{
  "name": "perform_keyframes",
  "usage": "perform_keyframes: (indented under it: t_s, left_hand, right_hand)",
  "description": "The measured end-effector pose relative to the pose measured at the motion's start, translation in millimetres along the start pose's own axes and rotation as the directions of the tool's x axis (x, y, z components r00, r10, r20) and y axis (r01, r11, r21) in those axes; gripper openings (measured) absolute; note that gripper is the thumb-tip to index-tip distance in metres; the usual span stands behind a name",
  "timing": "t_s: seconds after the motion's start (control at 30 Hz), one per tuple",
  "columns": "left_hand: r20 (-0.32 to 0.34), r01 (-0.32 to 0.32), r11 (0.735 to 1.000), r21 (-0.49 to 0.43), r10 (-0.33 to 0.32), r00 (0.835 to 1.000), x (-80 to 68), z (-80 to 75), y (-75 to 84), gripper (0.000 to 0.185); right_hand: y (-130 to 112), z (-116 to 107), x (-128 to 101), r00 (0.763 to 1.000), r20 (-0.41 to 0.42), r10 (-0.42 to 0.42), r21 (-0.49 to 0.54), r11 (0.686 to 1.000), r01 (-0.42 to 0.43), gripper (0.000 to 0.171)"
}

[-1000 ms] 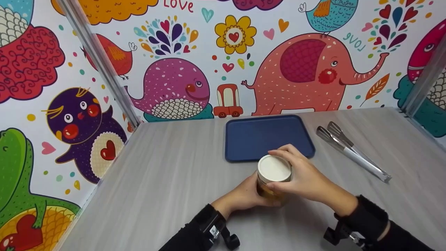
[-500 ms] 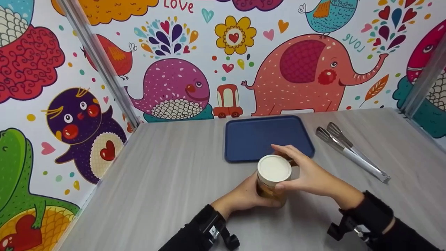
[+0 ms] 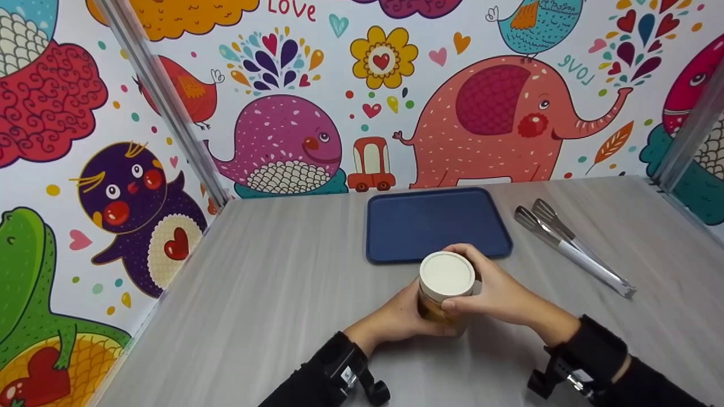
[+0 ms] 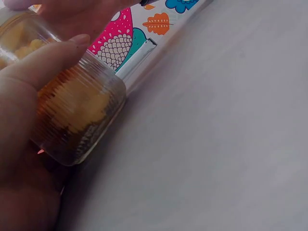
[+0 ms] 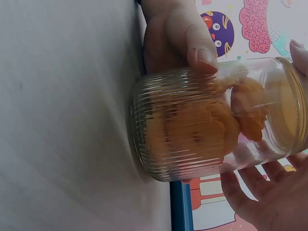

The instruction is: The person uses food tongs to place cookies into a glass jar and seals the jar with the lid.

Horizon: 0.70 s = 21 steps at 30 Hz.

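A ribbed glass jar (image 3: 438,311) with a white lid (image 3: 447,275) stands on the grey table, just in front of the blue tray (image 3: 435,223). Orange-yellow pieces fill it, as the left wrist view of the jar (image 4: 72,115) and the right wrist view of the jar (image 5: 192,130) show. My left hand (image 3: 404,314) grips the jar's body from the left, thumb (image 5: 199,48) on the glass. My right hand (image 3: 481,282) curls round the lid's rim from the right, with its fingers (image 5: 250,192) behind the jar's neck.
Metal tongs (image 3: 571,246) with a white handle lie to the right of the tray. Cartoon-printed walls close the table at the back and on both sides, with metal posts (image 3: 164,107) at the corners. Bare table stretches to the left of the jar.
My right hand's fingers loosened and spread off the lid half a second ago, then curled round it again. The jar and my left hand have stayed in place.
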<state>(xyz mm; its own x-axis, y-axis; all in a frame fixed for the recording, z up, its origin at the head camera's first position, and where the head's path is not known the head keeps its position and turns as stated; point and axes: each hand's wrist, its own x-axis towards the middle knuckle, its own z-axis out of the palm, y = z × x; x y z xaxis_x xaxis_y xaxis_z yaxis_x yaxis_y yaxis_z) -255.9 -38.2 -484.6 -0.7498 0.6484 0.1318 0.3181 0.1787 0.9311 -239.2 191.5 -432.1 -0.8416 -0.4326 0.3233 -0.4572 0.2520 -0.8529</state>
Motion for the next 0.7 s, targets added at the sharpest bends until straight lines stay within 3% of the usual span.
perform_keyframes:
  t_s: [0.47, 0.7]
  left_hand:
    - [0.001, -0.012, 1.0, -0.018, 0.012, 1.0, 1.0, -0.2, -1.6, 0.106]
    - [0.011, -0.023, 1.0, -0.014, 0.023, 1.0, 1.8, -0.3, -2.6, 0.109]
  right_hand:
    - [0, 3, 0, 1.0, -0.017, -0.003, -0.029, 1.0, 0.002, 0.077]
    - [-5, 14, -2, 0.993, -0.095, 0.07, -0.071, 0.994, -0.077, 0.087]
